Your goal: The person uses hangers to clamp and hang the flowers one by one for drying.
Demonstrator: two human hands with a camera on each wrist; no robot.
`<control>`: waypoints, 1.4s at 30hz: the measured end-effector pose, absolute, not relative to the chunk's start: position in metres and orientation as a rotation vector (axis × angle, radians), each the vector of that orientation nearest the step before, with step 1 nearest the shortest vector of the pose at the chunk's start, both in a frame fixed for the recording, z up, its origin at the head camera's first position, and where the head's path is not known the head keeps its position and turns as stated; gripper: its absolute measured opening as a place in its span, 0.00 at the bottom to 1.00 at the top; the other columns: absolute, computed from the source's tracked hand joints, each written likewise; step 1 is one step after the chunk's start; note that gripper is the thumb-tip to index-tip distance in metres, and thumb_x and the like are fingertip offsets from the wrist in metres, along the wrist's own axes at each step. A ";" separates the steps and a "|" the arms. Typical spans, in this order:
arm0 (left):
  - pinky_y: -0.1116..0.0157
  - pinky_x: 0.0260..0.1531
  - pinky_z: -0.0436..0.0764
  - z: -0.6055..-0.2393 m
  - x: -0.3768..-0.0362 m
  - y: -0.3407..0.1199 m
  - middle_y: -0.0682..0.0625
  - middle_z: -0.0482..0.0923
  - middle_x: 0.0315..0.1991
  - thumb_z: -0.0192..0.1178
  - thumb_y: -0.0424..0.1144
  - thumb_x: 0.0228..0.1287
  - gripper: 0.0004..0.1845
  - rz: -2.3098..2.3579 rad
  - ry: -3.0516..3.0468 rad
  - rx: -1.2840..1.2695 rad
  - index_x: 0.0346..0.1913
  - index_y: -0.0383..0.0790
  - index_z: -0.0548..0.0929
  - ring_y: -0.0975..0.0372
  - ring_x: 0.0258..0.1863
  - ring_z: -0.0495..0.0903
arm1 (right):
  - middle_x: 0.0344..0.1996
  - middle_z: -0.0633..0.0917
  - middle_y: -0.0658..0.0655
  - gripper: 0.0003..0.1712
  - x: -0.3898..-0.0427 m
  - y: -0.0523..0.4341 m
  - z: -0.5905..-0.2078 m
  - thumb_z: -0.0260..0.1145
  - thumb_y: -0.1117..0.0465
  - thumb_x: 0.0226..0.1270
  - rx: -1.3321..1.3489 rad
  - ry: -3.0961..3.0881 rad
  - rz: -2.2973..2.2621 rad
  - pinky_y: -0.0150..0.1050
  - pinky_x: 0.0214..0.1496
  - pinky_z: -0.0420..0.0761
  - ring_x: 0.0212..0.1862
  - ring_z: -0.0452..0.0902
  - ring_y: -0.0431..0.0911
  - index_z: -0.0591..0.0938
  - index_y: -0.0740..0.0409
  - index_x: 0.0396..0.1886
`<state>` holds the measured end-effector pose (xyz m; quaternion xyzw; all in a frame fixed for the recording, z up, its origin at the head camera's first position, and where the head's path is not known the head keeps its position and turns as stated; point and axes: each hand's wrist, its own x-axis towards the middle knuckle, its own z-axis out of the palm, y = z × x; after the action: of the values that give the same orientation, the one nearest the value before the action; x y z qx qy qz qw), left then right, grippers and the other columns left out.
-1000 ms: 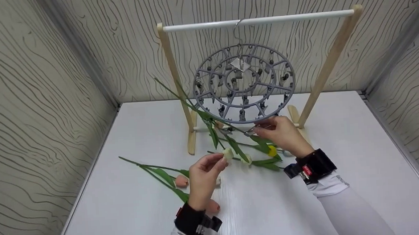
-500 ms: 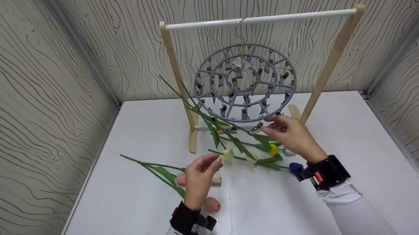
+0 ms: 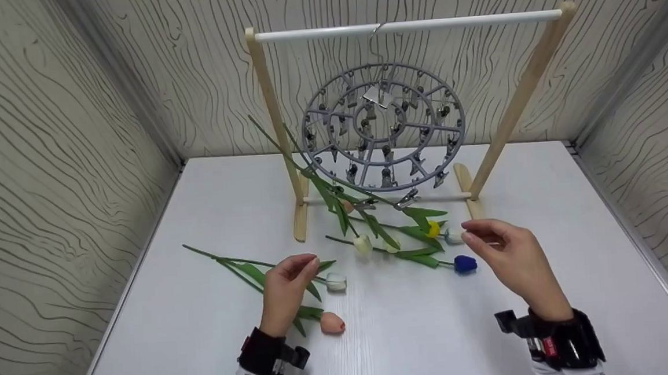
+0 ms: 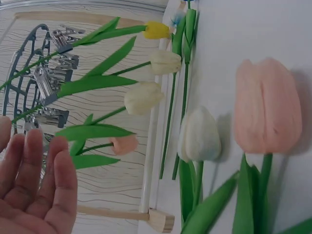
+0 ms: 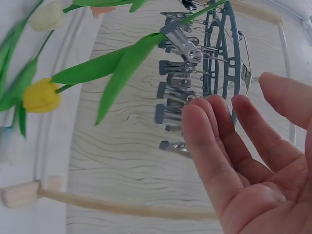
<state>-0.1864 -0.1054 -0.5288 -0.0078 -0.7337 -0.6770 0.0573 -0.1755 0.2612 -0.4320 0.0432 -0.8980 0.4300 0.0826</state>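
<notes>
My left hand (image 3: pixel 285 289) hovers over the artificial tulips at the left, its fingers loosely bent around nothing. Beneath it lie a white tulip (image 3: pixel 336 282) and a peach tulip (image 3: pixel 332 323). My right hand (image 3: pixel 515 260) is right of the round clip hanger (image 3: pixel 387 155), near a pale blue tulip (image 3: pixel 454 236) and a dark blue tulip (image 3: pixel 465 264); its fingers are relaxed and hold nothing. A metal clip (image 5: pixel 183 41) grips the stem of the yellow tulip (image 5: pixel 42 95). Two cream tulips (image 4: pixel 144 97) and another peach tulip (image 4: pixel 125 145) also hang head down below the hanger.
The hanger hooks over a white rod (image 3: pixel 324 32) between wooden posts (image 3: pixel 523 100). Many of its clips (image 3: pixel 387 178) dangle with nothing in them. The rack stands on a white table (image 3: pixel 407 334), with patterned panels (image 3: pixel 205 73) behind and at the sides.
My right hand has left the clip at the hanger's front edge and moved right and toward me. My left hand has drawn away from the cream tulip, left and down.
</notes>
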 end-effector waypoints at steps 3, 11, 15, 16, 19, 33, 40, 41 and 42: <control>0.62 0.45 0.84 -0.535 -0.189 -0.116 0.42 0.85 0.43 0.69 0.46 0.63 0.17 -2.034 -2.273 0.012 0.47 0.36 0.86 0.57 0.43 0.84 | 0.44 0.86 0.56 0.22 -0.163 0.263 -0.449 0.66 0.49 0.70 0.071 -2.699 1.304 0.22 0.44 0.78 0.47 0.82 0.48 0.84 0.61 0.52; 0.66 0.44 0.83 -0.544 -0.188 -0.126 0.47 0.86 0.42 0.68 0.46 0.64 0.18 -1.964 -2.378 0.066 0.48 0.34 0.86 0.58 0.44 0.84 | 0.43 0.86 0.56 0.13 -0.152 0.268 -0.498 0.68 0.59 0.69 0.022 -2.812 1.237 0.36 0.46 0.84 0.45 0.82 0.49 0.86 0.62 0.48; 0.65 0.44 0.83 -0.545 -0.183 -0.120 0.49 0.85 0.42 0.69 0.48 0.64 0.19 -1.965 -2.381 0.037 0.48 0.35 0.86 0.58 0.44 0.83 | 0.37 0.86 0.58 0.08 -0.157 0.268 -0.523 0.71 0.66 0.65 0.092 -2.851 1.022 0.47 0.44 0.85 0.42 0.83 0.52 0.87 0.64 0.43; 0.65 0.43 0.83 -0.545 -0.181 -0.117 0.48 0.85 0.42 0.69 0.48 0.64 0.20 -1.972 -2.378 0.023 0.48 0.35 0.86 0.58 0.44 0.83 | 0.36 0.86 0.58 0.08 -0.159 0.268 -0.528 0.71 0.67 0.64 0.114 -2.857 0.961 0.49 0.44 0.84 0.41 0.83 0.53 0.87 0.65 0.42; 0.66 0.43 0.83 -0.546 -0.173 -0.108 0.46 0.85 0.41 0.69 0.47 0.64 0.19 -2.007 -2.370 -0.017 0.48 0.34 0.86 0.57 0.43 0.84 | 0.36 0.85 0.60 0.08 -0.165 0.267 -0.541 0.73 0.70 0.60 0.199 -2.841 0.801 0.52 0.44 0.83 0.42 0.83 0.56 0.87 0.66 0.39; 0.69 0.22 0.79 -0.543 -0.147 -0.061 0.49 0.86 0.36 0.70 0.42 0.62 0.10 -2.229 -2.404 -0.023 0.42 0.41 0.88 0.57 0.37 0.84 | 0.33 0.82 0.62 0.10 -0.217 0.245 -0.557 0.77 0.74 0.49 0.467 -2.795 0.457 0.48 0.37 0.83 0.38 0.79 0.57 0.85 0.68 0.32; 0.68 0.37 0.83 -0.543 -0.143 -0.054 0.52 0.86 0.37 0.69 0.41 0.64 0.10 -2.226 -2.417 -0.097 0.43 0.39 0.88 0.60 0.37 0.85 | 0.28 0.82 0.62 0.07 -0.235 0.235 -0.568 0.75 0.73 0.49 0.581 -2.764 0.205 0.49 0.30 0.82 0.31 0.79 0.57 0.83 0.68 0.24; 0.67 0.37 0.83 -0.543 -0.143 -0.054 0.51 0.86 0.37 0.69 0.41 0.64 0.10 -2.226 -2.414 -0.108 0.43 0.38 0.88 0.60 0.37 0.84 | 0.26 0.82 0.62 0.06 -0.236 0.234 -0.570 0.75 0.74 0.49 0.596 -2.755 0.160 0.49 0.29 0.82 0.30 0.79 0.57 0.83 0.68 0.23; 0.67 0.37 0.82 -0.543 -0.143 -0.053 0.51 0.86 0.37 0.69 0.41 0.64 0.10 -2.226 -2.411 -0.115 0.43 0.38 0.88 0.60 0.37 0.84 | 0.25 0.82 0.62 0.07 -0.237 0.234 -0.571 0.74 0.74 0.48 0.608 -2.747 0.119 0.49 0.27 0.82 0.28 0.78 0.57 0.82 0.67 0.21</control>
<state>-0.1432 -0.0534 -0.5426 -0.0350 -0.7324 -0.6762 -0.0709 -0.2370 0.2339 -0.5707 0.2131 -0.9626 0.0416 0.1620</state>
